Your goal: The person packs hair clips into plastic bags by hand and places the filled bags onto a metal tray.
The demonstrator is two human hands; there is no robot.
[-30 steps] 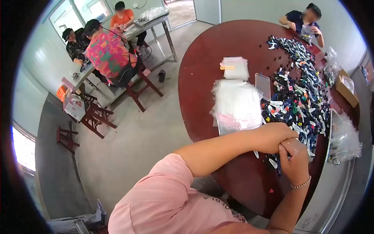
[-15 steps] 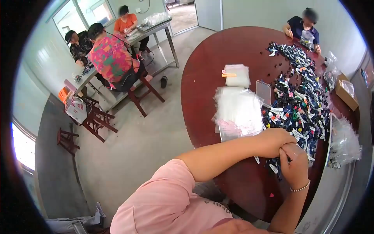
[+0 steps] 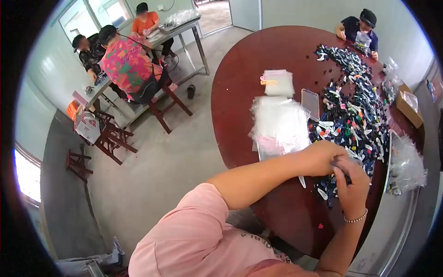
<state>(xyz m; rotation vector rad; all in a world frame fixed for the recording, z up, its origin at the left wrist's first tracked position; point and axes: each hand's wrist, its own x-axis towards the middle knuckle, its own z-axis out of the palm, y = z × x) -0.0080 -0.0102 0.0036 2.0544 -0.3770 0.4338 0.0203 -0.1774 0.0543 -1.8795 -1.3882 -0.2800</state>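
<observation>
My left hand (image 3: 323,158) and my right hand (image 3: 353,181) meet over the near edge of a pile of hair clips (image 3: 353,124). The fingers of both are closed together on something small and partly see-through, which I cannot make out. A bracelet circles my right wrist. Just beyond my left forearm lies a stack of clear plastic bags (image 3: 279,122). Behind it sits a smaller bag stack (image 3: 279,85) with an orange clip (image 3: 269,82) on it. A clear shallow case (image 3: 310,105) rests between the bags and the clips.
Across the round red table (image 3: 249,55), a co-worker (image 3: 364,30) holds a clear bag. Filled bags (image 3: 408,164) and a cardboard box (image 3: 410,106) are at the right edge. Several people sit at a metal table (image 3: 184,27) at the back left, near wooden stools (image 3: 108,143).
My hands stay together, but their fingers have shifted and a dark spot now shows between them. The co-worker across the table has lowered their hands. The view has moved slightly.
</observation>
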